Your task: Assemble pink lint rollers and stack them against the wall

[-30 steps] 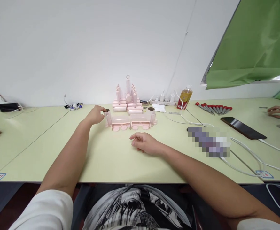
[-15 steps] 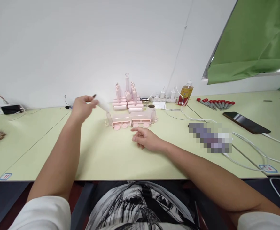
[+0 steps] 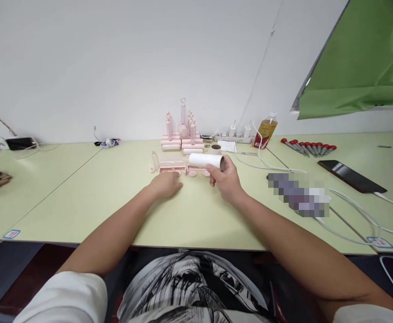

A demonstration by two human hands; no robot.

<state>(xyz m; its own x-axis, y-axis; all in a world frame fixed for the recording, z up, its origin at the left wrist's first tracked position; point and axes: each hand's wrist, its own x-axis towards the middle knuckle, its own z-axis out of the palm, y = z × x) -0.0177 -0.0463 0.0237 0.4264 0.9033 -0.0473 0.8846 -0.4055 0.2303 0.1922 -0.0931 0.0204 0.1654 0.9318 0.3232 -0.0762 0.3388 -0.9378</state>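
Note:
My right hand [image 3: 228, 179] grips a white paper roll [image 3: 203, 160] near its right end, holding it level above the front pink parts. My left hand [image 3: 165, 183] reaches low over the table, thumb and index finger apart, at the front of a pink half-tube case [image 3: 172, 169]. It covers the spot in front of that case. Under the roll sits a second pink case [image 3: 191, 169], partly hidden, with small pink discs [image 3: 192, 174] before it. A small clear pink handle [image 3: 155, 160] stands upright to the left.
Behind stand stacked pink rollers [image 3: 171, 146] with upright handles. A tape roll [image 3: 216, 149], power strip [image 3: 238, 138] and drink bottle [image 3: 265, 131] line the wall side. Red-topped tools [image 3: 309, 147], a phone [image 3: 352, 175] and white cables [image 3: 351, 215] occupy the right.
The white roll, blurred in my raised left hand before, is now in my right hand. My left hand has come down and right to the pink case; my right hand has moved up and right.

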